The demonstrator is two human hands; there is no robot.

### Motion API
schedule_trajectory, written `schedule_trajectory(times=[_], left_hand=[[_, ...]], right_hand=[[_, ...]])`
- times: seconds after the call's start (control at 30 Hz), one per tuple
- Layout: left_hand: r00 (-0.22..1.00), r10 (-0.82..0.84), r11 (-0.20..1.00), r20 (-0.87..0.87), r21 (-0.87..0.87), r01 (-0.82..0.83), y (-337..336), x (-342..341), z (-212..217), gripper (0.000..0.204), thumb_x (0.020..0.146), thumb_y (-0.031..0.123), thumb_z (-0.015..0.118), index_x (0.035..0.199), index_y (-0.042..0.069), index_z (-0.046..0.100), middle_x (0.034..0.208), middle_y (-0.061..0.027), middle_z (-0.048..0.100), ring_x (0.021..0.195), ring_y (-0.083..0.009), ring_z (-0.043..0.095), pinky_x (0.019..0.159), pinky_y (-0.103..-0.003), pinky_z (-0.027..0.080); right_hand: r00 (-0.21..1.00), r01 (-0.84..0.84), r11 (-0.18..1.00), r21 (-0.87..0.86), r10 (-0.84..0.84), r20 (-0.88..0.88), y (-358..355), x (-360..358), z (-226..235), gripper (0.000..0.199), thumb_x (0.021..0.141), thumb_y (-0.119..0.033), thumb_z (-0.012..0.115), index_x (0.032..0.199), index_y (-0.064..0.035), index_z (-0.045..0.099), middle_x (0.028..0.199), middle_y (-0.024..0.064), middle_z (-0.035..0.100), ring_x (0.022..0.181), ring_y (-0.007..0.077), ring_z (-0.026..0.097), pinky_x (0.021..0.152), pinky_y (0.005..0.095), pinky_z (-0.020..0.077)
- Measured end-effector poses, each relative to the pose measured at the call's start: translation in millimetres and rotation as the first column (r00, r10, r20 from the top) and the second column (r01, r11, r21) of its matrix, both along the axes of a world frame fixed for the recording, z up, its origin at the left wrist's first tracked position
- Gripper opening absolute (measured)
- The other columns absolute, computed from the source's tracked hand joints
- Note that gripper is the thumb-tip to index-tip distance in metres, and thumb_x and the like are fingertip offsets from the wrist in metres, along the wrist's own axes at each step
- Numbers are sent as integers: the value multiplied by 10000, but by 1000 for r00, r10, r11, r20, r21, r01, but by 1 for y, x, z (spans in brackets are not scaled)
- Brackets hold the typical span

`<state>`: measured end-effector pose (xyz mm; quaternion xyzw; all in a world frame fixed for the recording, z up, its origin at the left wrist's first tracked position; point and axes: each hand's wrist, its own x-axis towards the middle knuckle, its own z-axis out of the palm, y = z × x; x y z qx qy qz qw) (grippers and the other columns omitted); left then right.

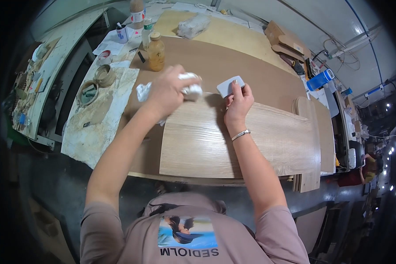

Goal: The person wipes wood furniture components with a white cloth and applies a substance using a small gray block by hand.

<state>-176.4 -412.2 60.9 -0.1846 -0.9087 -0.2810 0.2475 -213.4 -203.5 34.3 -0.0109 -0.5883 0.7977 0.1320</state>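
Pale wood-grain veneer sheet point(233, 141) lay flat on the brown board surface point(233, 66) in front of you, its far edge under both your hands. Your left hand point(169, 90) was clenched around a crumpled white cloth point(190, 90), and it pressed the cloth against the far left corner of the sheet. Your right hand point(238, 102) rested on the far edge just beside it, and its fingers point(236, 86) were grasping a small light grey plastic scraper point(228, 86), which touched the surface at the edge of the sheet. On your right wrist was a thin silver bracelet point(240, 134). Behind your left hand, well apart, stood an amber bottle with a cork-coloured cap point(155, 52). A roll of tape point(104, 75) lay at the left on a stained white board point(97, 127).
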Motion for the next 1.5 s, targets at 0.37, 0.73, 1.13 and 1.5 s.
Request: schedule_trajectory(times=[0.37, 0.73, 1.13, 1.5], left_hand=[[979, 177, 982, 101, 51, -183, -58, 148, -3, 329, 695, -6, 638, 925, 170, 795, 916, -91, 606, 892, -294, 624, 754, -392, 512], [913, 301, 886, 275, 275, -374, -91, 247, -45, 390, 646, -96, 723, 1019, 17, 742, 906, -132, 614, 845, -273, 630, 749, -326, 493], [880, 273, 830, 388, 369, -419, -85, 267, -82, 391, 657, -122, 708, 1023, 13, 736, 895, -106, 600, 836, -242, 618, 758, -310, 483], [858, 259, 817, 443, 374, -440, -92, 270, -102, 414, 644, -128, 710, 1031, 16, 737, 895, -106, 594, 840, -241, 614, 760, -308, 486]], right_hand=[[1000, -22, 1000, -7, 22, 7, 1, -5, 1, 254, 927, -214, 734, 851, -38, 568, 707, 1, 543, 479, 58, 451, 412, 215, 374], [993, -100, 984, 147, 89, 80, 18, -9, 29, 203, 897, -148, 711, 953, 30, 631, 789, 50, 616, 579, 85, 554, 511, 222, 464], [983, 22, 559, 829, 139, -120, -68, 10, 20, 250, 759, -176, 765, 797, 36, 639, 806, 212, 670, 756, 375, 655, 732, 441, 530], [968, 232, 483, 844, -201, -151, 12, -8, 25, 220, 750, -163, 750, 797, 22, 640, 797, 208, 661, 738, 382, 650, 694, 456, 523]])
